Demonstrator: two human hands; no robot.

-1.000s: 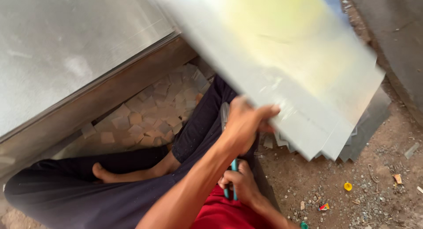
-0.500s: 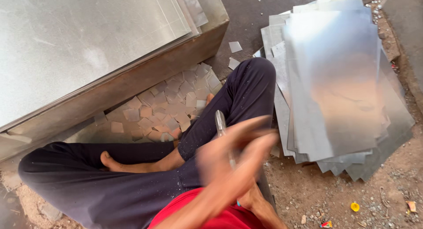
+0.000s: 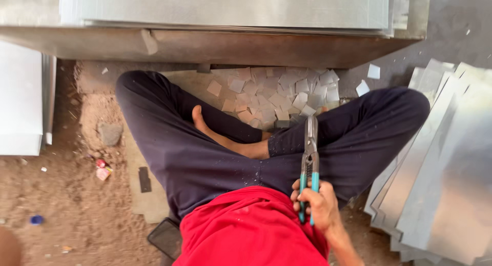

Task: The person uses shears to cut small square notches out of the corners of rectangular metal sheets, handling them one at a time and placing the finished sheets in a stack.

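Snips (image 3: 310, 158): metal shears with teal grips, blades closed and pointing away from the body, lying over the crossed legs. Held by the right hand (image 3: 316, 204), fingers clenched round both grips at the lower end. Nothing sits between the blades.

Left hand: not in view; its state cannot be told.

Cut pieces (image 3: 279, 94): a heap of small, roughly square sheet-metal offcuts on the ground just beyond the bare foot (image 3: 202, 123), between the legs and the long beam (image 3: 215, 46). Two or three strays lie further right, near the knee. Judged as finished output: a fair quantity is already cut.

Sheets (image 3: 446, 168): a fanned stack of larger grey metal sheets on the ground at the person's right, just beside the knee, edges overlapping. Whether they are cut stock or stock waiting cannot be told from their shape alone; the pile is thick.

Large sheets (image 3: 225, 7): flat metal laid on top of the beam, across the upper edge of the view, uncut as far as can be seen.

Person: seated cross-legged on bare earth, dark trousers, red shirt.

Ground litter: a stone (image 3: 110, 134), small red scraps (image 3: 102, 169), a blue cap (image 3: 36, 220), a dark flat offcut (image 3: 144, 179).

Standing: cutting part done; no sheet is in hand at this moment.
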